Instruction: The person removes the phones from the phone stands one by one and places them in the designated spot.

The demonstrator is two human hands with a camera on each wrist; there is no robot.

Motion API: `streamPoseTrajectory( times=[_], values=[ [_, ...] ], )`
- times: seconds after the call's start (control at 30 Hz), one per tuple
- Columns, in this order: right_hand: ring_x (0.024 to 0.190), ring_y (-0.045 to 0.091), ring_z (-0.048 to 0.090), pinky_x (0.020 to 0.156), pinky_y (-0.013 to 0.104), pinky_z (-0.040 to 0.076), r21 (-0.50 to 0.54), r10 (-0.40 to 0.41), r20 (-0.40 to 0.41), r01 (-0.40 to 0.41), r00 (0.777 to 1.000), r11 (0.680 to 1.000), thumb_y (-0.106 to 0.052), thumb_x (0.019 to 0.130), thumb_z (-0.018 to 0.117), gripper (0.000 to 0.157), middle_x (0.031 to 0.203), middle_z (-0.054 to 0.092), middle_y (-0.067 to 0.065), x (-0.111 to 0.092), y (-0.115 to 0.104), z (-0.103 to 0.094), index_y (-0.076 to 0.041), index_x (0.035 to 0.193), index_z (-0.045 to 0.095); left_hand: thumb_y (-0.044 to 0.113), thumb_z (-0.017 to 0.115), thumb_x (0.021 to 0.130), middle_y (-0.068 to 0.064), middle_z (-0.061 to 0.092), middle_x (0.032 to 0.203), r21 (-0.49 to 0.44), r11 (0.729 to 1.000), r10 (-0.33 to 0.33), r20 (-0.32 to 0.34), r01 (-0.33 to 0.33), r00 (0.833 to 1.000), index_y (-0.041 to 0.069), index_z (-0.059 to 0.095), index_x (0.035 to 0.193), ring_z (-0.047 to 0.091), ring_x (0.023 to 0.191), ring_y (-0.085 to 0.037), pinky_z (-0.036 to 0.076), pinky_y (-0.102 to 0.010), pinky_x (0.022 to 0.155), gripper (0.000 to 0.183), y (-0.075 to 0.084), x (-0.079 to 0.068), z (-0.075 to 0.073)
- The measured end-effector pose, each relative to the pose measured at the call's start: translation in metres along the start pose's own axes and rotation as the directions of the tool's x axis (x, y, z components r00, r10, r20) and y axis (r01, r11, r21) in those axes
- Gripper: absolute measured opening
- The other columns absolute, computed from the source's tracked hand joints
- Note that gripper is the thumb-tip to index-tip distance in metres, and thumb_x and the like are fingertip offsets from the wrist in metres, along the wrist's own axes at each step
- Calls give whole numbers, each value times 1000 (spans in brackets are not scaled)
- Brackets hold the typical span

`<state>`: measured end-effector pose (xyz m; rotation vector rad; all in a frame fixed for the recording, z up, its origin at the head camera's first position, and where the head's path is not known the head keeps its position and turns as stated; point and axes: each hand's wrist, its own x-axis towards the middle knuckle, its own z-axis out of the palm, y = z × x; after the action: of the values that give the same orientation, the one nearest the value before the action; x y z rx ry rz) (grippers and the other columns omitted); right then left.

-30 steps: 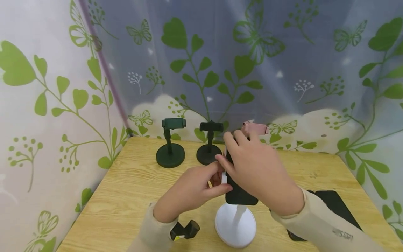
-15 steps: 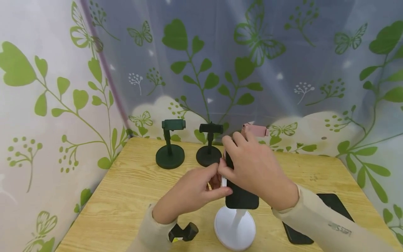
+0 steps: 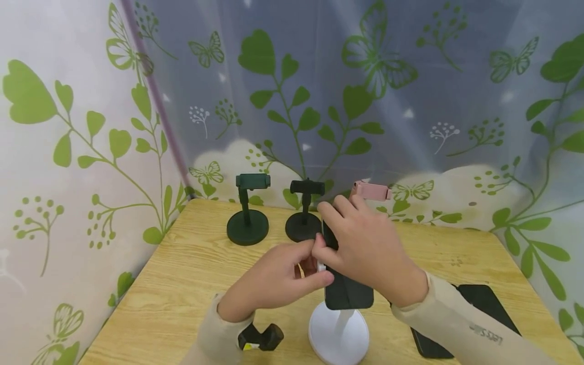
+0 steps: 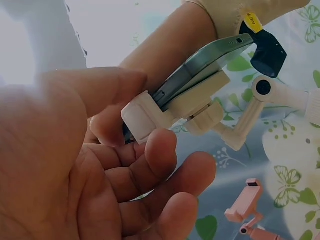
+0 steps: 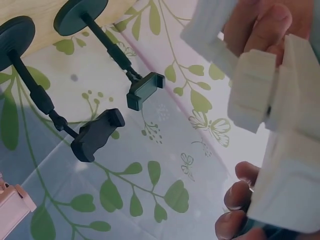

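Note:
A black smartphone [image 3: 349,293] lies against the clamp of a white phone stand, whose round base [image 3: 338,332] is on the table. My right hand [image 3: 367,243] holds the phone from above, fingers over its far end and thumb at its left edge. My left hand [image 3: 278,276] pinches the white clamp [image 4: 145,117] at that edge with thumb and fingers. In the left wrist view the phone [image 4: 200,65] sits slightly tilted along the clamp, above the jointed white arm [image 4: 245,120]. The right hand covers much of the phone in the head view.
Behind stand a dark green phone stand [image 3: 248,227], a black one [image 3: 303,226] and a pink one [image 3: 373,191], partly hidden. Dark flat phone-like things [image 3: 488,304] lie at the right, under the right sleeve. A black wrist-worn device [image 3: 262,337] sits by the left cuff. Patterned curtains border the wooden table.
The phone's near end has shifted slightly down toward me. My right thumb has drawn in to the clamp's edge, close beside the left fingers. The left hand keeps nearly the same place.

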<state>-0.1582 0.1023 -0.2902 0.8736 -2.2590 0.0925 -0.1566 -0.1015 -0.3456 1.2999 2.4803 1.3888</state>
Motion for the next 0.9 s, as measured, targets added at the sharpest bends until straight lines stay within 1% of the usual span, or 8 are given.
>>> streamPoseTrajectory(
  times=[0.07,0.13,0.3,0.43,0.53,0.63,0.73,0.9],
  values=[
    [70,26,51,40,27,31,1,0,-3,0,1000,1000,-26,86,60,23,83,52,4,0,0,0,-8,101,61,29,69,102,13,61,82,-19,1000,-3,0,3,1000,21,62,104,53,63,-2,50,-24,59,11,0,0,0],
    [69,25,51,40,27,32,4,4,-1,-4,1000,1000,-26,87,59,23,83,52,4,0,1,1,-9,100,61,30,68,102,13,61,82,-34,999,-12,7,12,1000,22,62,105,54,64,-2,50,-24,60,10,0,1,0],
    [69,26,53,40,27,32,-1,12,13,-12,1000,1000,-26,87,58,21,82,51,4,0,0,0,-9,98,60,32,67,102,12,62,83,-47,998,-30,13,30,999,21,64,117,56,67,-2,51,-25,62,18,-1,2,2],
    [69,26,52,40,27,31,-8,12,16,-12,1000,1000,-26,87,61,21,81,50,5,-1,-1,0,-8,98,60,31,68,102,11,63,82,-47,998,-31,5,31,999,21,66,118,56,66,-2,51,-25,60,19,-2,2,3],
    [67,24,50,39,26,30,-8,9,16,-9,1000,1000,-31,88,64,26,83,52,5,-1,-2,1,-9,101,60,29,68,102,10,63,82,-63,998,-30,11,31,999,19,67,119,54,63,-3,50,-25,59,20,-2,1,3],
    [68,23,49,39,26,29,-1,16,20,-16,1000,1000,-33,89,63,28,85,54,5,-2,-3,0,-9,104,62,28,69,102,10,63,81,-75,997,-22,17,23,1000,19,67,118,54,63,-3,50,-25,58,19,-1,1,2],
    [71,25,49,39,26,29,-2,25,30,-25,999,1000,-30,88,62,27,86,54,5,-2,-4,-2,-9,104,62,28,69,102,11,62,80,-79,997,-7,15,8,1000,19,67,119,54,63,-3,49,-25,58,19,-1,2,2],
    [74,27,47,40,26,30,-35,29,66,-26,997,999,-26,87,65,26,87,54,7,-1,-8,-6,-7,105,63,27,69,101,11,59,75,-87,996,7,9,-6,1000,21,68,117,54,63,-3,49,-25,58,17,-3,3,3]
  ],
)
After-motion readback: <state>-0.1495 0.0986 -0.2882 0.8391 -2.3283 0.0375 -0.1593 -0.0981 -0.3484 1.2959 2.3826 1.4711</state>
